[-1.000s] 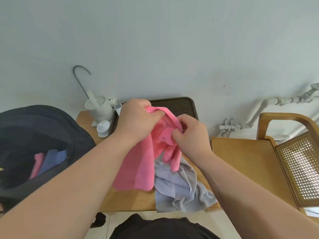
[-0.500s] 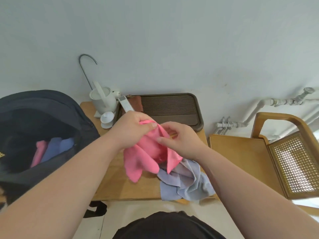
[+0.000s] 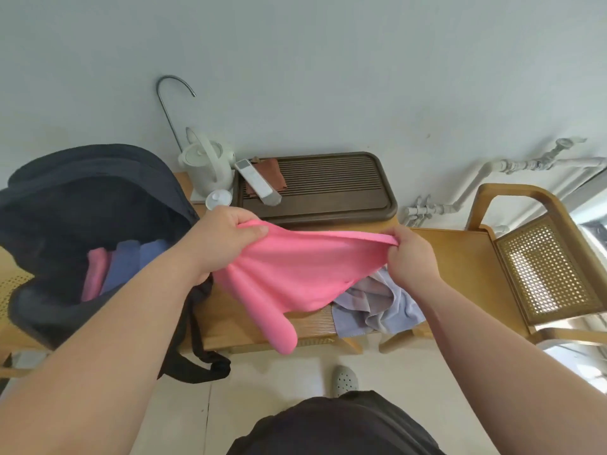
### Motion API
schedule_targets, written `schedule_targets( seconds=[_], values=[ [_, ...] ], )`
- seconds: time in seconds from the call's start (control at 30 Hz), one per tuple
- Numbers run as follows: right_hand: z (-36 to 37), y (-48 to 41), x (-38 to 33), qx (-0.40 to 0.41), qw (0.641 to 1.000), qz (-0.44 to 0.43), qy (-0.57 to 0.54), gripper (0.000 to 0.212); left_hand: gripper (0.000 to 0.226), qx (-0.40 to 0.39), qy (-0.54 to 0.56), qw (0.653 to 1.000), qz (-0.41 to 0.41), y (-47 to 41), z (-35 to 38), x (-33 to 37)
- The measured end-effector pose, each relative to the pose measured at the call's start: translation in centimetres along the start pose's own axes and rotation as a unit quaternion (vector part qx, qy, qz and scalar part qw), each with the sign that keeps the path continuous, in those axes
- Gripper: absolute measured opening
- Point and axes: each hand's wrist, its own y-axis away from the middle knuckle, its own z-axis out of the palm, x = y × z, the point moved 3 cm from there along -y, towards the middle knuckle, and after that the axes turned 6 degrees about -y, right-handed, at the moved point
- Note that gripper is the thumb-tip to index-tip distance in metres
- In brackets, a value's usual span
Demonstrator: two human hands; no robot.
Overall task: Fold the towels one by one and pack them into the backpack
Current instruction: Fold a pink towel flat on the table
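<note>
A pink towel [image 3: 289, 274] is stretched between my hands above the wooden table [image 3: 230, 323]. My left hand [image 3: 226, 238] pinches its left corner and my right hand [image 3: 410, 254] grips its right corner, while the rest of the towel hangs down in front. Under it on the table lies a crumpled grey-blue towel [image 3: 377, 303]. The black backpack [image 3: 82, 198] stands open on the left, with a folded pink towel [image 3: 93, 274] and folded blue towels [image 3: 131, 261] inside.
At the back of the table stand a dark slatted tray [image 3: 328, 192] with a white remote [image 3: 258, 187] and a brown cloth, and a white kettle [image 3: 207, 165]. A wooden cane chair [image 3: 542, 267] stands to the right. White pipes [image 3: 492, 178] run along the wall.
My hands have moved apart, spreading the bunched pink towel out wide along its top edge. The view has tilted down, showing more of the floor and the backpack.
</note>
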Motion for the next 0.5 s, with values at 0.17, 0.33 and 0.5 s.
schedule_targets(
  seconds=[0.17, 0.33, 0.5],
  values=[
    [-1.6, 1.0, -0.9, -0.027, 0.998, -0.017, -0.05, 0.024, 0.024, -0.167, -0.038, 0.984, -0.052, 0.5, 0.6, -3.8],
    [-2.5, 0.6, -1.6, -0.233, 0.968, 0.036, -0.082, 0.043, 0.023, -0.236, 0.174, 0.953, -0.076, 0.2, 1.4, -4.7],
    [-0.6, -3.3, 1.2, -0.13, 0.987, 0.071, -0.06, 0.023, 0.028, 0.018, 0.046, 0.989, -0.138, -5.3, 5.0, -8.2]
  ],
)
